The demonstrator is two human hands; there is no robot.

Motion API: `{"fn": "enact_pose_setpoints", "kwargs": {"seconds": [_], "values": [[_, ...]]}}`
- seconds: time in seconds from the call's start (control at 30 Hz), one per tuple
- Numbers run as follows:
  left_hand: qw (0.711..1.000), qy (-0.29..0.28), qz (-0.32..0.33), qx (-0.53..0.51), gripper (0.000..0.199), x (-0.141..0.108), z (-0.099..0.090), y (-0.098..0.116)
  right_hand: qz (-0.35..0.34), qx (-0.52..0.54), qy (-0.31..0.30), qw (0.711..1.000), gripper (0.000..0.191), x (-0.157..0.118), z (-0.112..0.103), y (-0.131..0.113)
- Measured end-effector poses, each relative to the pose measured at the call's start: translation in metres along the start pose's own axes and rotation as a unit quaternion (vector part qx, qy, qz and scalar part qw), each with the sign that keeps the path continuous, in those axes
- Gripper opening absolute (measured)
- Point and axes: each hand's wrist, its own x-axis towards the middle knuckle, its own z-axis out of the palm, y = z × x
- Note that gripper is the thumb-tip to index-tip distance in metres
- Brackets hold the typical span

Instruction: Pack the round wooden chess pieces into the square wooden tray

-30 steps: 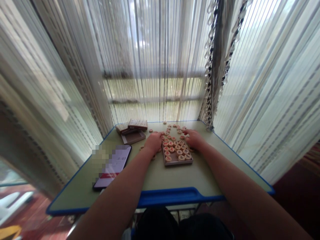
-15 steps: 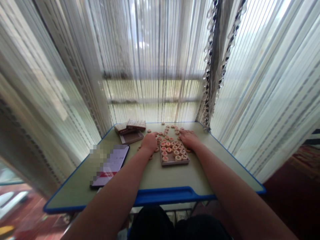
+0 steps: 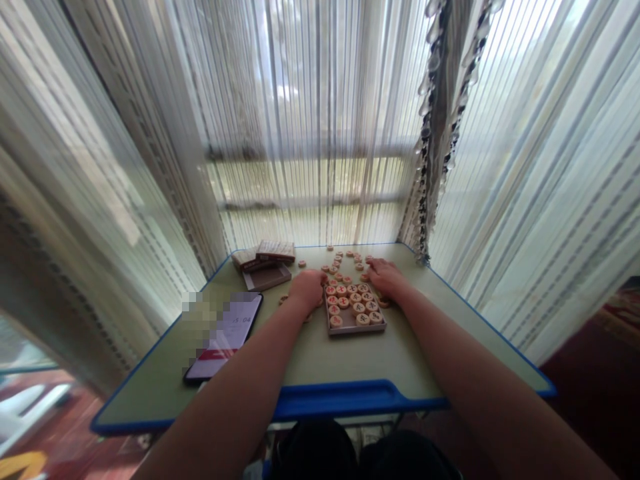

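A shallow box (image 3: pixel 357 329) holds several round wooden pieces with red or dark characters, with a gap among them near its lower middle. Just left of the box, my left hand (image 3: pixel 307 288) is closed, its fingertips at a wooden piece (image 3: pixel 324 279) by the box's upper left corner. My right hand (image 3: pixel 386 277) rests beyond the box's upper right corner, fingers apart, beside a loose piece (image 3: pixel 365 277). More loose pieces (image 3: pixel 347 280) lie scattered behind the box, and some are partly hidden under both hands.
On the pale green table (image 3: pixel 340 360) with a blue edge, a phone (image 3: pixel 227 337) lies at the left. Behind it are an empty box tray (image 3: pixel 267 276) and box lids (image 3: pixel 276 251). Striped curtains (image 3: pixel 320 133) hang around the table's far sides.
My left hand has moved right, toward the box's upper left corner, and its fingers have drawn in. My right hand stays near the same pieces. The view has shifted slightly.
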Motion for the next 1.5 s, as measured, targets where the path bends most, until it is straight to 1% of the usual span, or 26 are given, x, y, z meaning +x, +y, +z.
{"fn": "enact_pose_setpoints", "kwargs": {"seconds": [0.1, 0.2, 0.33, 0.4, 0.5, 0.53, 0.6, 0.7, 0.77, 0.83, 0.93, 0.97, 1.0, 1.03, 1.1, 1.17, 1.27, 1.4, 1.43, 1.5], "values": [[1.000, 0.000, 0.021, -0.009, 0.035, -0.001, -0.002, 0.002, -0.009, -0.005, 0.007, 1.000, 0.037, -0.002, -0.005, -0.002], [0.999, -0.017, 0.035, -0.010, 0.034, -0.002, -0.004, 0.004, -0.009, -0.025, 0.001, 1.000, 0.035, -0.005, -0.010, -0.004], [1.000, -0.021, 0.014, 0.000, 0.033, -0.002, -0.004, 0.005, -0.009, -0.044, 0.004, 0.999, 0.034, -0.010, -0.015, -0.009], [1.000, 0.001, 0.010, -0.002, 0.038, -0.002, -0.004, 0.005, -0.021, -0.035, 0.013, 0.999, 0.035, -0.011, -0.015, -0.013], [0.998, 0.053, 0.028, -0.015, 0.048, -0.002, -0.005, 0.004, -0.036, -0.015, 0.025, 0.999, 0.038, -0.014, -0.016, -0.018], [0.997, 0.061, 0.032, -0.016, 0.049, -0.002, -0.006, 0.004, -0.035, -0.015, 0.027, 0.999, 0.038, -0.015, -0.017, -0.019], [0.998, 0.050, 0.036, -0.008, 0.045, -0.003, -0.006, 0.004, -0.023, -0.031, 0.021, 0.999, 0.036, -0.017, -0.018, -0.019], [0.999, 0.005, 0.041, 0.010, 0.035, -0.003, -0.004, 0.004, -0.006, -0.053, -0.004, 0.999, 0.036, -0.019, -0.021, -0.017], [0.999, -0.013, 0.037, 0.012, 0.031, -0.003, -0.003, 0.004, -0.009, -0.051, -0.010, 0.999, 0.035, -0.019, -0.021, -0.016], [0.999, -0.006, 0.039, 0.002, 0.033, -0.003, -0.002, 0.003, -0.014, -0.043, -0.006, 0.999, 0.032, -0.019, -0.021, -0.016], [0.997, 0.046, 0.063, -0.009, 0.045, -0.004, -0.003, 0.003, -0.018, -0.036, 0.007, 0.999, 0.031, -0.018, -0.020, -0.018], [0.996, 0.056, 0.069, -0.007, 0.047, -0.004, -0.003, 0.003, -0.018, -0.033, 0.009, 0.999, 0.030, -0.018, -0.019, -0.018], [0.996, 0.052, 0.072, -0.002, 0.047, -0.004, -0.003, 0.003, -0.019, -0.030, 0.009, 0.999, 0.030, -0.018, -0.019, -0.018], [0.997, 0.035, 0.072, 0.003, 0.045, -0.004, -0.003, 0.003, -0.022, -0.027, 0.008, 0.999, 0.030, -0.017, -0.019, -0.018], [0.998, -0.007, 0.068, 0.015, 0.038, -0.004, -0.002, 0.003, -0.031, -0.023, 0.003, 0.999, 0.028, -0.016, -0.017, -0.018], [0.998, -0.023, 0.062, 0.023, 0.034, -0.004, -0.001, 0.003, -0.042, -0.017, 0.006, 0.999, 0.029, -0.014, -0.015, -0.016], [0.999, 0.007, 0.045, 0.028, 0.038, -0.004, -0.001, 0.002, -0.044, -0.005, 0.029, 0.999, 0.031, -0.012, -0.012, -0.013], [0.998, 0.061, -0.023, 0.024, 0.049, -0.002, -0.004, 0.000, -0.033, 0.008, 0.068, 0.997, 0.031, -0.011, -0.011, -0.007], [0.997, 0.062, -0.034, 0.020, 0.049, -0.001, -0.005, -0.001, -0.029, 0.010, 0.074, 0.997, 0.031, -0.012, -0.011, -0.005], [0.998, 0.046, -0.033, 0.011, 0.047, 0.000, -0.004, -0.001, -0.020, 0.017, 0.076, 0.997, 0.030, -0.013, -0.012, -0.002]]}}
